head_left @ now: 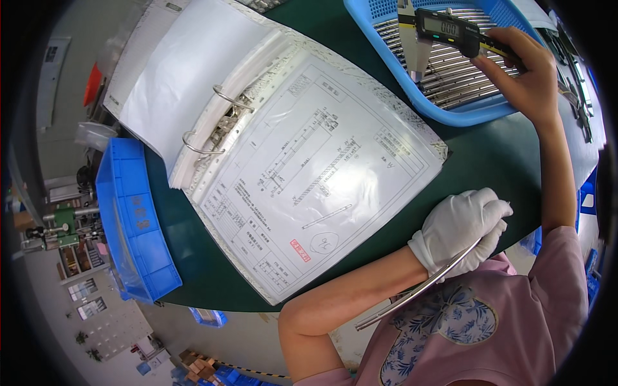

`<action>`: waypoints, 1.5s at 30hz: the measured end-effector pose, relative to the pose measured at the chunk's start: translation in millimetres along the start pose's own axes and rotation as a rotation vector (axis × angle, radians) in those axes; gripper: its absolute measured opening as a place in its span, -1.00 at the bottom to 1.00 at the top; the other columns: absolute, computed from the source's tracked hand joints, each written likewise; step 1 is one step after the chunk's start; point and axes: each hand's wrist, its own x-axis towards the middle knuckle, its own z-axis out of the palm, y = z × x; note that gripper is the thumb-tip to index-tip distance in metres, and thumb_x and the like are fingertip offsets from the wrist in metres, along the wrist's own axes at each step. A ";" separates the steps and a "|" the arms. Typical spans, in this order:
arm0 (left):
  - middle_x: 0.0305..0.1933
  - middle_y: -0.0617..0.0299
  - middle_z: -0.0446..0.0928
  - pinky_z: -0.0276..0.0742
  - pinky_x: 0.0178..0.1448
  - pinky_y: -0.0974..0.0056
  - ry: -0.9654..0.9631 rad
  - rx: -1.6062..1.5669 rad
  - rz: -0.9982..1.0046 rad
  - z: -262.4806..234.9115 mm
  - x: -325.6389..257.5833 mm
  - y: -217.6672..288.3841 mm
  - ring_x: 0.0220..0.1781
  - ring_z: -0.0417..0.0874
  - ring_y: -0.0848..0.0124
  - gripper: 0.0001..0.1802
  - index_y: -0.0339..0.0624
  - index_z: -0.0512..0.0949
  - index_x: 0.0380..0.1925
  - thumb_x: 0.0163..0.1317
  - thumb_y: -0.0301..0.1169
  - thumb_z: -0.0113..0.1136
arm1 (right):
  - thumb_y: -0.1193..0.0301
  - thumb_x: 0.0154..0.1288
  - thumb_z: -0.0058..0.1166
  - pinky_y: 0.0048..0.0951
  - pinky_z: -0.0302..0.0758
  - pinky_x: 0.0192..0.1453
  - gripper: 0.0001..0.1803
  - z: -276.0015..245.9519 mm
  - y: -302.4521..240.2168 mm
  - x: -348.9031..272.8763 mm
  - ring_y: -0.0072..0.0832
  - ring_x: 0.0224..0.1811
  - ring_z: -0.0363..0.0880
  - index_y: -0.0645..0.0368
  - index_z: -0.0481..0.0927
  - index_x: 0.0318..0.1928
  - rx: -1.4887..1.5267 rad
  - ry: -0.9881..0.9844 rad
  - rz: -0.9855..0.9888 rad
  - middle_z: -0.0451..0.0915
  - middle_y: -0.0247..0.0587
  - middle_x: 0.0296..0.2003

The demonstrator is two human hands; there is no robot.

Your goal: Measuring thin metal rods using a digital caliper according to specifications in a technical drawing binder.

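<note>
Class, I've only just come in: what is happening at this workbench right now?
A person sits at a green table. The gloved left hand grips a few thin metal rods. The bare right hand holds a digital caliper over a blue basket of similar rods. An open ring binder showing a technical drawing lies beside it, next to a blue bin.

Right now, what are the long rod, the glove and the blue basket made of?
Rod: likely metal, bright and mirror-shiny. Glove: looks like soft white cloth, matte and wrinkled. Basket: probably plastic, glossy blue with moulded mesh walls.
</note>
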 end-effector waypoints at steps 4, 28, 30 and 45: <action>-0.36 0.06 0.47 0.49 -0.29 0.14 -0.001 -0.007 0.002 -0.7 -1.1 -0.3 -0.39 0.54 0.10 -0.83 -0.24 0.48 -0.31 0.09 -0.43 0.05 | 0.44 -0.03 0.31 -0.55 0.53 -0.17 -0.60 0.0 -2.3 0.2 -0.49 -0.25 0.60 0.34 0.52 -0.15 -0.009 -0.020 0.005 0.59 -0.10 -0.32; -0.35 0.16 0.49 0.49 -0.31 0.40 0.016 -0.266 -0.175 -7.4 -0.9 3.7 -0.44 0.56 0.41 -0.87 -0.22 0.47 -0.30 0.11 -0.55 0.10 | 0.41 -0.07 0.33 -0.63 0.46 -0.42 -0.65 4.3 -21.1 7.2 -0.55 -0.50 0.53 0.29 0.56 -0.25 -0.109 0.213 -0.160 0.57 -0.22 -0.44; -0.37 0.16 0.47 0.47 -0.30 0.41 0.018 -0.320 -0.243 -6.6 -1.0 3.2 -0.45 0.54 0.44 -0.88 -0.22 0.44 -0.30 0.12 -0.57 0.09 | 0.39 -0.09 0.34 -0.63 0.43 -0.49 -0.65 2.1 -22.5 8.0 -0.55 -0.58 0.48 0.28 0.57 -0.27 -0.117 0.244 -0.168 0.55 -0.26 -0.47; -0.29 0.19 0.46 0.47 -0.08 0.40 0.095 -0.761 -0.510 -29.8 -8.1 9.3 -0.26 0.53 0.51 -0.92 -0.25 0.40 -0.25 0.26 -0.55 -0.06 | 0.20 -0.13 0.35 -0.53 0.27 -0.64 -0.56 -41.6 -10.5 -65.3 -0.46 -0.70 0.37 0.30 0.54 -0.37 -0.095 0.237 -0.307 0.40 -0.25 -0.66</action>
